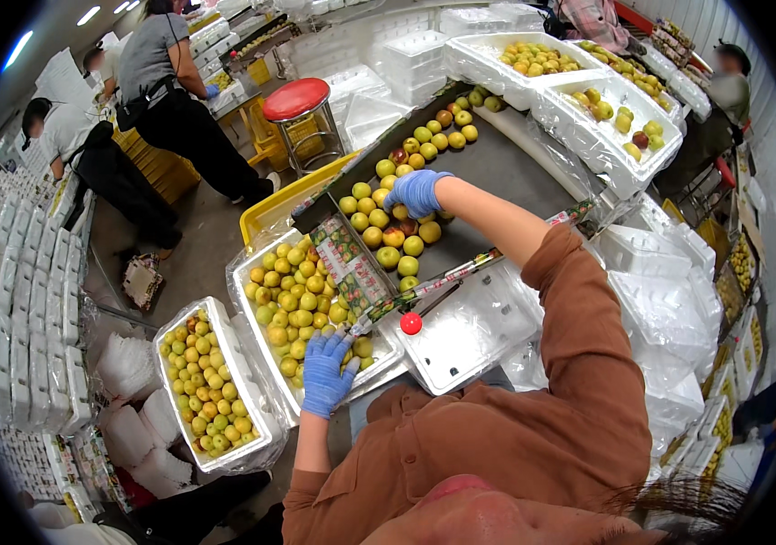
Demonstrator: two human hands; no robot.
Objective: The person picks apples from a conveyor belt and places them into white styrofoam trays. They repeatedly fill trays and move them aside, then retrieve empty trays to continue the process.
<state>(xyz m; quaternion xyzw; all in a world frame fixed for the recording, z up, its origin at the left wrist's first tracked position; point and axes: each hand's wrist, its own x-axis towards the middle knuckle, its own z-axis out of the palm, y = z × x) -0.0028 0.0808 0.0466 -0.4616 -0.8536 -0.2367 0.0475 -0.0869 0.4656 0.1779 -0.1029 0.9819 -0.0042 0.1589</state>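
My right hand, in a blue knit glove, reaches over round yellow-green, plum-like fruit on the dark sorting table. Its fingers curl down among the fruit, and the fingertips are partly hidden. My left hand, gloved alike, lies palm down with the thumb apart at the near side of a white foam box. Its fingertips touch or hover just above the fruit inside. A flap covered with printed tape slopes from the table's end into this box.
A second fruit-filled foam box stands at left. By my lap are a white foam tray and a red ball knob. Fruit boxes line the table's far right. Beyond are a red stool and co-workers.
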